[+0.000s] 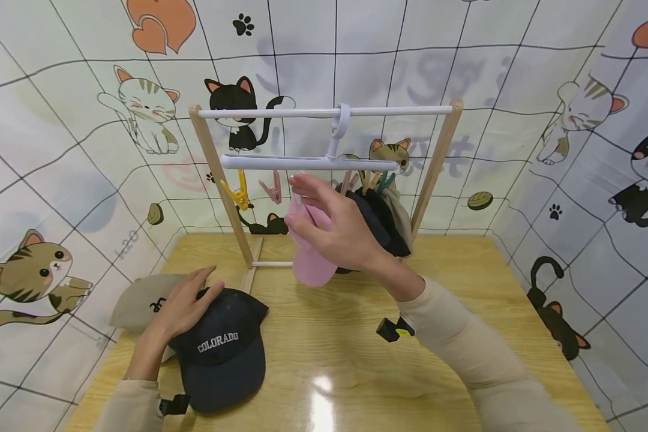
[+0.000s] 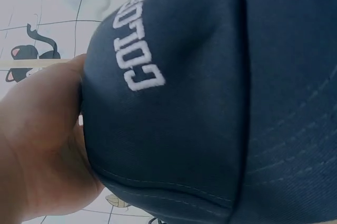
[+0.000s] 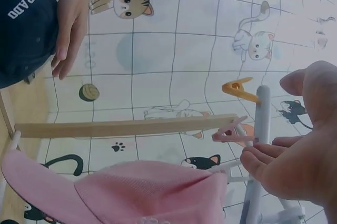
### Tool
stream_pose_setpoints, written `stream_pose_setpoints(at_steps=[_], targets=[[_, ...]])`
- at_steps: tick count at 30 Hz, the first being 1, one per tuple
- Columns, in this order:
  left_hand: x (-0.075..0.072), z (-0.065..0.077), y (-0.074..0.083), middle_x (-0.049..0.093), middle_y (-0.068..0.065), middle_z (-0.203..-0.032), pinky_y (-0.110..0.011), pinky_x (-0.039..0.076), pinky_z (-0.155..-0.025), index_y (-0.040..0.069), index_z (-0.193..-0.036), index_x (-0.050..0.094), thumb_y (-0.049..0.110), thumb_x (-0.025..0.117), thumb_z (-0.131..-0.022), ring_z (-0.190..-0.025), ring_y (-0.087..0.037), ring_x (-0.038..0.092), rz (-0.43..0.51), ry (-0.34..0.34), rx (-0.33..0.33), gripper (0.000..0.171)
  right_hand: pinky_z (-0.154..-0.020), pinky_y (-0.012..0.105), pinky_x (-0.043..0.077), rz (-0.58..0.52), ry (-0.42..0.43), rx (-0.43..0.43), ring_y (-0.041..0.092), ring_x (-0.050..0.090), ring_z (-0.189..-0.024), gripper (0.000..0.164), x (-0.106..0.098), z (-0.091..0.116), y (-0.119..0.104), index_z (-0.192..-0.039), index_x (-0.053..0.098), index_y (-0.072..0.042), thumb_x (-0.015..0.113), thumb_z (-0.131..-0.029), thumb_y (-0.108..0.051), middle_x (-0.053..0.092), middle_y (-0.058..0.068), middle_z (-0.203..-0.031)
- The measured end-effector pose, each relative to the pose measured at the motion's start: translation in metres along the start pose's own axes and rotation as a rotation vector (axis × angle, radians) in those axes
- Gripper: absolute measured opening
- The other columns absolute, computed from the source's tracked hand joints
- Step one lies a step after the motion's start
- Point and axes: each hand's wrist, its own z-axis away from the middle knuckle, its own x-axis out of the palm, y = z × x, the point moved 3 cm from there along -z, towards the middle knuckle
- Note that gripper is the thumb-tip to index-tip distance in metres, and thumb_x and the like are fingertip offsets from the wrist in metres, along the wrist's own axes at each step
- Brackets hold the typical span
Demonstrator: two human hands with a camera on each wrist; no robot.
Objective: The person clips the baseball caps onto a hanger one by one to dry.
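My left hand (image 1: 180, 306) rests at the crown of a navy baseball cap (image 1: 224, 369) lettered COLORADO, its fingers extended. A beige cap (image 1: 132, 300) lies partly under that hand and the navy cap. A pink cap (image 1: 312, 269) hangs, brim down, below a white clip hanger (image 1: 281, 162). My right hand (image 1: 337, 225) is in front of the pink cap in the head view. From the right wrist, the right hand (image 3: 300, 150) shows loosely bent fingers near the hanger bar, with nothing held. A white clip (image 3: 234, 171) is at the pink cap's upper edge.
The hanger hooks over a rack's white rail (image 1: 399, 111) between wooden posts. A yellow clip (image 1: 240, 191) and a pink clip (image 1: 272, 189) hang at its left. Several dark and beige caps (image 1: 391, 222) hang at the right. The rack stands on a wooden table (image 1: 324, 342).
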Motion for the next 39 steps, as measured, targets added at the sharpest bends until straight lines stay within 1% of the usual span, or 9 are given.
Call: stream_pose_setpoints(at_steps=[4, 10, 15, 18, 21, 24, 26, 30, 39], targets=[[0.002, 0.000, -0.002, 0.045, -0.039, -0.171, -0.080, 0.038, -0.123, -0.002, -0.170, 0.045, 0.041, 0.051, -0.121, -0.156, -0.064, 0.044, -0.011, -0.010, -0.011, 0.065, -0.133, 0.037, 0.045, -0.040, -0.006, 0.050, 0.028, 0.055, -0.162, 0.071, 0.009, -0.005, 0.003, -0.169, 0.045, 0.000, 0.073, -0.107, -0.020, 0.054, 0.015, -0.174], [0.000, 0.001, -0.004, 0.064, -0.036, -0.155, -0.077, 0.048, -0.115, -0.004, -0.162, 0.055, 0.040, 0.052, -0.121, -0.143, -0.060, 0.061, -0.028, 0.004, -0.026, 0.060, -0.134, 0.033, 0.041, -0.141, -0.025, 0.131, 0.026, 0.047, -0.168, 0.074, 0.021, -0.015, 0.006, -0.172, 0.039, -0.001, 0.073, -0.108, -0.018, 0.046, 0.014, -0.179], [-0.002, 0.002, -0.006, 0.076, -0.029, -0.138, -0.071, 0.057, -0.105, 0.000, -0.144, 0.072, 0.036, 0.055, -0.120, -0.126, -0.053, 0.073, -0.039, 0.018, -0.039, 0.046, -0.134, 0.032, 0.042, -0.184, -0.034, 0.174, 0.025, 0.046, -0.168, 0.075, 0.026, -0.023, 0.008, -0.173, 0.036, 0.000, 0.073, -0.109, -0.016, 0.044, 0.015, -0.180], [-0.003, 0.003, -0.008, 0.075, -0.030, -0.141, -0.070, 0.059, -0.099, 0.002, -0.135, 0.077, 0.035, 0.056, -0.119, -0.119, -0.051, 0.076, -0.054, 0.028, -0.046, 0.043, -0.134, 0.033, 0.042, -0.189, -0.034, 0.179, 0.025, 0.046, -0.168, 0.076, 0.028, -0.027, 0.008, -0.174, 0.035, 0.001, 0.072, -0.109, -0.018, 0.045, 0.016, -0.180], [-0.005, 0.004, -0.009, 0.081, -0.026, -0.122, -0.060, 0.061, -0.090, 0.007, -0.120, 0.082, 0.039, 0.056, -0.119, -0.102, -0.042, 0.079, -0.070, 0.032, -0.074, 0.041, -0.134, 0.033, 0.042, -0.184, -0.026, 0.183, 0.025, 0.048, -0.167, 0.076, 0.030, -0.030, 0.008, -0.174, 0.036, -0.001, 0.072, -0.109, -0.020, 0.048, 0.016, -0.178], [-0.008, 0.006, -0.009, 0.074, -0.012, -0.089, -0.045, 0.053, -0.077, 0.013, -0.098, 0.078, 0.040, 0.057, -0.118, -0.080, -0.025, 0.069, -0.078, 0.028, -0.095, 0.040, -0.133, 0.034, 0.044, -0.186, -0.012, 0.187, 0.026, 0.051, -0.165, 0.076, 0.031, -0.032, 0.009, -0.173, 0.037, 0.000, 0.072, -0.109, -0.020, 0.052, 0.017, -0.175], [-0.010, 0.006, -0.009, 0.066, -0.004, -0.079, -0.039, 0.046, -0.074, 0.017, -0.090, 0.074, 0.038, 0.058, -0.118, -0.073, -0.017, 0.060, -0.073, 0.025, -0.099, 0.039, -0.132, 0.036, 0.046, -0.200, 0.002, 0.188, 0.027, 0.054, -0.162, 0.074, 0.032, -0.034, 0.009, -0.172, 0.039, 0.001, 0.072, -0.109, -0.019, 0.056, 0.018, -0.171], [-0.014, 0.008, -0.008, 0.062, 0.001, -0.076, -0.034, 0.043, -0.071, 0.017, -0.088, 0.075, 0.033, 0.059, -0.117, -0.068, -0.012, 0.055, -0.041, 0.032, -0.095, 0.036, -0.126, 0.038, 0.053, -0.240, 0.044, 0.196, 0.029, 0.064, -0.153, 0.068, 0.034, -0.036, 0.010, -0.169, 0.046, 0.001, 0.072, -0.109, -0.016, 0.064, 0.018, -0.163], [-0.018, 0.010, -0.007, 0.042, 0.004, -0.069, -0.031, 0.037, -0.064, 0.014, -0.079, 0.061, 0.032, 0.051, -0.118, -0.059, -0.014, 0.041, 0.071, 0.018, -0.122, 0.044, -0.110, 0.036, 0.063, -0.262, 0.139, 0.206, 0.027, 0.078, -0.128, 0.049, 0.033, -0.039, 0.012, -0.152, 0.066, -0.007, 0.078, -0.107, -0.021, 0.076, 0.015, -0.142]])
